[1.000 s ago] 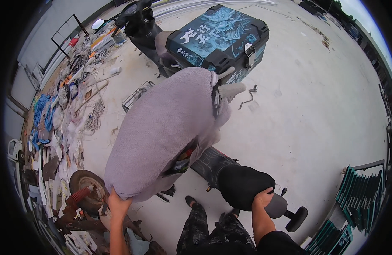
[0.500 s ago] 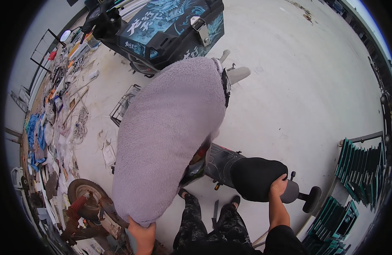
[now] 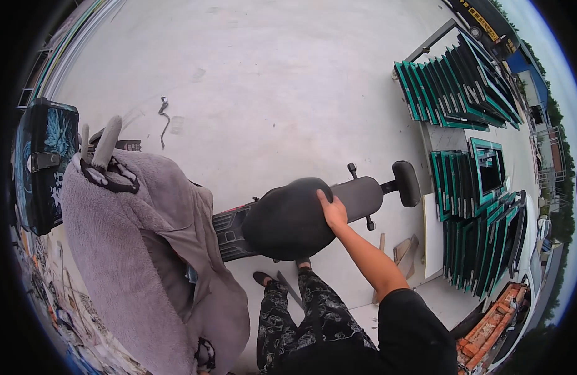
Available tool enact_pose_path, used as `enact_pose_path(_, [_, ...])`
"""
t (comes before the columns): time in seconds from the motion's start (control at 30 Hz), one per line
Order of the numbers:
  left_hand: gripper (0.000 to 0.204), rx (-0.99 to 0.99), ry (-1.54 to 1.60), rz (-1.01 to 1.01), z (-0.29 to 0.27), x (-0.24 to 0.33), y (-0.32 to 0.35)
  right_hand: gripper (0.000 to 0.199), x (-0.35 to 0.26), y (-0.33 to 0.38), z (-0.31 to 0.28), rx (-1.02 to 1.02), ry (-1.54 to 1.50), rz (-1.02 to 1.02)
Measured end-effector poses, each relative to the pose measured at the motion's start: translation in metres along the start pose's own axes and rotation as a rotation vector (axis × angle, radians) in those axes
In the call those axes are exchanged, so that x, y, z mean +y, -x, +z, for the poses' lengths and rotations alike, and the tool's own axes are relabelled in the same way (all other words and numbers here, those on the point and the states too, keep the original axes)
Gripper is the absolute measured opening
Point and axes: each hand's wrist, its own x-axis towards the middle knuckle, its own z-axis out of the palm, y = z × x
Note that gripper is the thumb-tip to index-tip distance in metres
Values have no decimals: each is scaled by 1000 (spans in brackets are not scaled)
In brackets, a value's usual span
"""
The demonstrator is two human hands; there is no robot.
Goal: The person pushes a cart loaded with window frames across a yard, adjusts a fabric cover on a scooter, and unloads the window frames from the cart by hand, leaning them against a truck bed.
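A black, rounded scooter seat (image 3: 287,219) lies in front of me, with a grey rear seat (image 3: 358,195) and small backrest (image 3: 406,184) behind it. My right hand (image 3: 333,212) grips the seat's rear edge, with a thumb or finger stretched over the top. A fluffy grey-mauve cover (image 3: 123,281) drapes over the scooter's front end, folded open to a smoother lining. Pale grips (image 3: 107,142) stick up at its far end. Near the lower edge, beside the cover's dark-rimmed opening, only a sliver of my left hand (image 3: 204,372) shows; its fingers are hidden.
A dark box with blue artwork (image 3: 56,156) stands at left. Racks of green-edged dark frames (image 3: 457,87) line the right, near leaning boards (image 3: 433,234) and a rusty orange metal part (image 3: 496,328). A strap (image 3: 164,119) lies on the pale floor. Clutter spreads at lower left.
My view has swung right, shifting the scooter and cover leftward. My left hand has slipped almost out of sight. My right hand stays at the seat's rear edge.
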Motion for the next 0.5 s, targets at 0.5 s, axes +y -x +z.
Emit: enact_pose_path(0.5, [84,228,578,-1174,-67,234,-24,65,62,-41,-66,294,87,-145])
